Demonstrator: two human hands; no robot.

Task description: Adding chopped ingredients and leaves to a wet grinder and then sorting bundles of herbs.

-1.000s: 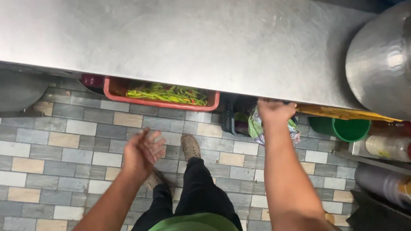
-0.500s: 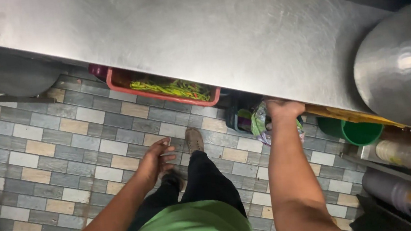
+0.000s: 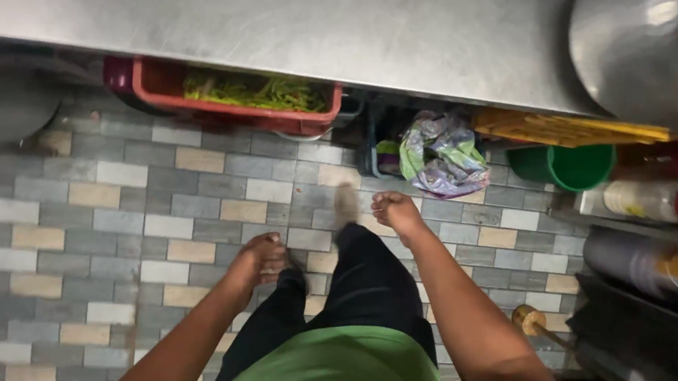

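Seen from above, over grey-and-tan tiled floor (image 3: pixel 97 228): both hands out in front of body, neither grasping anything. Left hand (image 3: pixel 262 258) hangs low beside black trouser leg (image 3: pixel 285 318), fingers curled loosely inward, half open, touching nothing visible. Right hand (image 3: pixel 394 210) held further fwd, fingers bent into a loose, nearly closed curl, empty, knuckles up; no contact w/ any object.

Nearest thing to right hand: crumpled plastic bag (image 3: pixel 442 153), pale purple and green, sitting just beyond the fingertips at the edge of a dark crate (image 3: pixel 376 142) under the counter; near the hand but apart from it. Bag bunched and wrinkled, contents not discernible.

Further out: stainless steel counter (image 3: pixel 325 28) across top of view, scuffed. Beneath its edge, left of bag, red plastic tray (image 3: pixel 300 122) w/ green veg strips (image 3: pixel 265 92). Right of bag, yellow slatted item (image 3: pixel 571 129) at counter edge, green bucket (image 3: pixel 570 166) below it. Large steel pot (image 3: pixel 644 33) on counter at upper right. Bottles on a low shelf (image 3: pixel 650 200) at far right. One shoe (image 3: pixel 346 204) visible on tiles, btwn the two hands. Green shirt (image 3: pixel 331 375) at bottom.
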